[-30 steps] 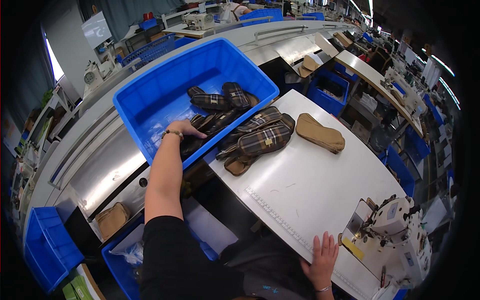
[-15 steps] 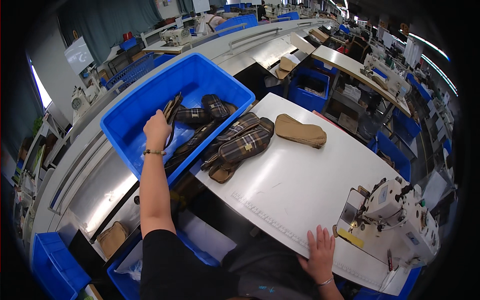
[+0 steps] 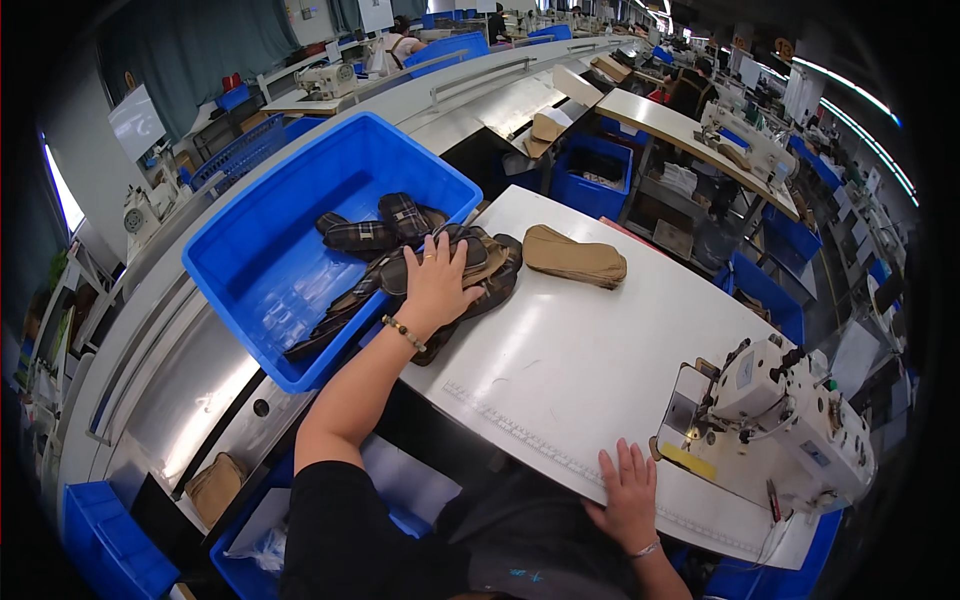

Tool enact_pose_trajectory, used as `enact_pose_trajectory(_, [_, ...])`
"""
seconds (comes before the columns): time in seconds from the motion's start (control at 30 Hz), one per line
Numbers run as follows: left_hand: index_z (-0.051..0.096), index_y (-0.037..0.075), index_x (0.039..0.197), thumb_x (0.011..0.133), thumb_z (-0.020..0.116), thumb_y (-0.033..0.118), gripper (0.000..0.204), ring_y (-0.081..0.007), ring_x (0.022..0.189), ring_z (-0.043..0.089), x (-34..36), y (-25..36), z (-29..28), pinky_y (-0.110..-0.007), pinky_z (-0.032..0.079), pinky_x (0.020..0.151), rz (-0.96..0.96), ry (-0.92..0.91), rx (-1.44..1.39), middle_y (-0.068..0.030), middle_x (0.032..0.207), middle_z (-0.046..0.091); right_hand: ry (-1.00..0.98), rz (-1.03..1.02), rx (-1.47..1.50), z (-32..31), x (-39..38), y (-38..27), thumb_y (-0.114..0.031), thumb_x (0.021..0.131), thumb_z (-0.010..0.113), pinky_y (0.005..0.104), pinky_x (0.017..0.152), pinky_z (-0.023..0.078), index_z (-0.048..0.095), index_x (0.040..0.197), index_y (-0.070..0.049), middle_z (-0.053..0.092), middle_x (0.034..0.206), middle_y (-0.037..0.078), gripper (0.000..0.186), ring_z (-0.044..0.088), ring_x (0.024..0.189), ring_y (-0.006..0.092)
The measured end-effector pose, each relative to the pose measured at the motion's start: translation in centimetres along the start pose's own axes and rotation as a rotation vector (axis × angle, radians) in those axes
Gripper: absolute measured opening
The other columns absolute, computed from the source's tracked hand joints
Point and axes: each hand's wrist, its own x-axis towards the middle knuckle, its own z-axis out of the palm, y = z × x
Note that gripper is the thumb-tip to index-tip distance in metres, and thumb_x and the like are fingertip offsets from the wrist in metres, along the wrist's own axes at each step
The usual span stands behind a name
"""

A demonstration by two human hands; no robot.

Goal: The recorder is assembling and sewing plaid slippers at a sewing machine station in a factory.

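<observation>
While the L hand (image 3: 437,288) lies palm-down where the blue bin (image 3: 290,215) meets the white table (image 3: 580,360), its fingers are spread over a dark plaid pc (image 3: 393,275) at the rim. Can't tell if it's gripping: fingers look extended, but what's under the palm is hidden. R hand (image 3: 628,500) is relaxed & flat, fingers apart, on the table's near edge, holding nothing visible, w/ the sewing machine (image 3: 760,385) & its yellow strip (image 3: 688,461) just beside.

Plaid slipper-shaped stuff sits in 2 spots: loose bin pcs (image 3: 360,236) along the bin's table side, & a table pile (image 3: 510,262) at the table's bin-side corner, partly covered by the L hand. Tan stack (image 3: 572,258) is just beside that pile, nearer the table's far edge; neither hand is touching it.

Step in hand, as I'd judge it: 1-handed handling of plaid pcs at the bin/table border, R hand prob. only bracing. Can't say from this view which way the pc is going.

Any lift from this pose would call for L fingers & thumb closing round 1 pc only, then clearing the rim before going sideways. Main risk, IMO: pcs overlap, so a neighbor could drag along or slip btwn bin & table.
</observation>
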Motion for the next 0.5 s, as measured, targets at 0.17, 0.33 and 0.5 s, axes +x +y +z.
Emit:
enact_pose_trajectory(0.17, [0.047,0.008,0.145,0.088,0.063,0.056,0.076,-0.0341,0.136,0.044,0.0,-1.6,0.9,-0.065,0.027,0.110,-0.068,0.141,-0.262,-0.0162,0.144,0.051,0.022,-0.018,-0.015,-0.2,0.0,-0.3,-0.031,0.066,0.084,0.0624,0.111,0.029,0.046,0.144,-0.012,0.038,0.151,0.022,0.089,0.037,0.138,0.0429])
enact_pose_trajectory(0.33, [0.052,0.011,0.138,0.081,0.076,0.038,0.068,-0.0302,0.124,0.052,0.5,-0.4,-0.1,-0.061,0.033,0.108,-0.061,0.167,-0.161,-0.0093,0.128,0.059,0.034,0.003,0.001,-0.4,0.1,0.0,-0.029,0.066,0.084,0.0608,0.111,0.030,0.046,0.143,-0.012,0.039,0.151,0.022,0.088,0.038,0.138,0.0422])
enact_pose_trajectory(0.5, [0.063,0.011,0.125,0.074,0.082,0.024,0.056,-0.0275,0.112,0.056,0.4,-0.2,-0.7,-0.056,0.037,0.105,0.026,0.330,-0.151,-0.0066,0.112,0.061,0.060,-0.029,0.011,-0.5,0.1,0.4,-0.030,0.065,0.084,0.0591,0.113,0.029,0.047,0.144,-0.012,0.039,0.151,0.021,0.089,0.038,0.139,0.0403])
